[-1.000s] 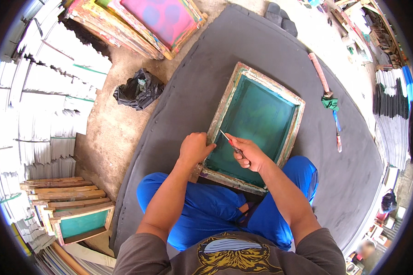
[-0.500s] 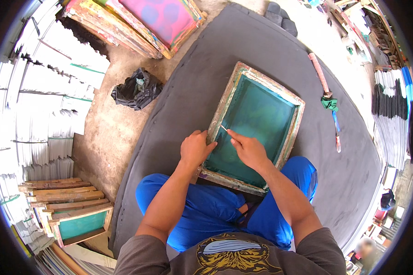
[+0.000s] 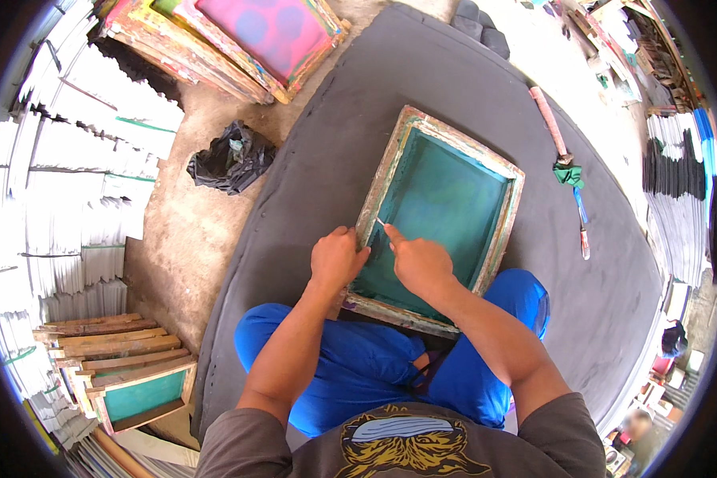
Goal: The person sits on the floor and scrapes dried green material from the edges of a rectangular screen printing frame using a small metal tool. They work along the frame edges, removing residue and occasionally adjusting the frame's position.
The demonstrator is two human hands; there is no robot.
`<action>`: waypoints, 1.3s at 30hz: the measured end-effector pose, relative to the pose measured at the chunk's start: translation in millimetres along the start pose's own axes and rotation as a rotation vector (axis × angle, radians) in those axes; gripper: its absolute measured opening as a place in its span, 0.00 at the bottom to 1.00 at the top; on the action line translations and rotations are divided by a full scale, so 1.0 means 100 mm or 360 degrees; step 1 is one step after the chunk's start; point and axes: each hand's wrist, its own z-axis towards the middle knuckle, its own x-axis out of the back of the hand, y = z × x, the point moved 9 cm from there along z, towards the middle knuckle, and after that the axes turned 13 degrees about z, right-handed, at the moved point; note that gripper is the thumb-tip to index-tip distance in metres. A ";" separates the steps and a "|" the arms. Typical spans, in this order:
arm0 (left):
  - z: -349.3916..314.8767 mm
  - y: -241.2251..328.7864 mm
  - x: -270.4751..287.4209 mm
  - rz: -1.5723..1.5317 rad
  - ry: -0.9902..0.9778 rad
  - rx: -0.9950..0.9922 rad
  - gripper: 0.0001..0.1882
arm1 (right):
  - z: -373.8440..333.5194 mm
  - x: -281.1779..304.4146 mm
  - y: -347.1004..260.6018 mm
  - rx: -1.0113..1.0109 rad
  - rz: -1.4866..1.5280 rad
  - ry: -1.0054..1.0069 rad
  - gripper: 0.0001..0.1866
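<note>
A wooden silkscreen frame (image 3: 507,209) with teal mesh lies tilted across my lap and the dark mat. My left hand (image 3: 336,260) is closed on its left rail, thumb on the inner side and fingers over the outer edge. In my right hand (image 3: 421,261) is a thin pale stick-like tool (image 3: 380,221); only its tip shows past my forefinger, and its exact kind cannot be made out. That tip meets the inner edge of the left rail, where the mesh joins the wood. My right forefinger stretches along the tool.
A black plastic bag (image 3: 233,157) lies on the floor left of the mat (image 3: 303,191). On the mat's right are a pink roll (image 3: 548,119), a green cloth (image 3: 568,174) and a slim tool (image 3: 585,243). Stacked frames (image 3: 143,390) and paper piles (image 3: 80,207) line the left.
My right hand has shifted slightly left and the tool's tip has moved onto the left rail's inner edge, with less of the tool showing. My left hand keeps its hold.
</note>
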 end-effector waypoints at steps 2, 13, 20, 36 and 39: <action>0.01 -0.01 0.00 -0.0004 0.0022 -0.0043 0.20 | 0.04 -0.01 0.04 0.0046 0.0259 0.0023 0.25; 0.01 -0.08 0.00 -0.0029 0.0056 -0.0032 0.20 | 0.12 -0.13 0.19 0.0282 0.0299 0.0032 0.25; 0.03 -0.03 0.03 -0.0055 0.0024 -0.0048 0.21 | 0.19 -0.44 0.58 -0.0095 0.1502 -0.0208 0.25; 0.05 -0.04 0.04 -0.0054 -0.0047 -0.0039 0.23 | 0.22 -0.45 0.65 -0.0023 0.1472 -0.0092 0.25; 0.07 -0.02 0.01 -0.0050 -0.0033 -0.0041 0.22 | 0.14 -0.35 0.54 0.0750 0.0447 0.0510 0.26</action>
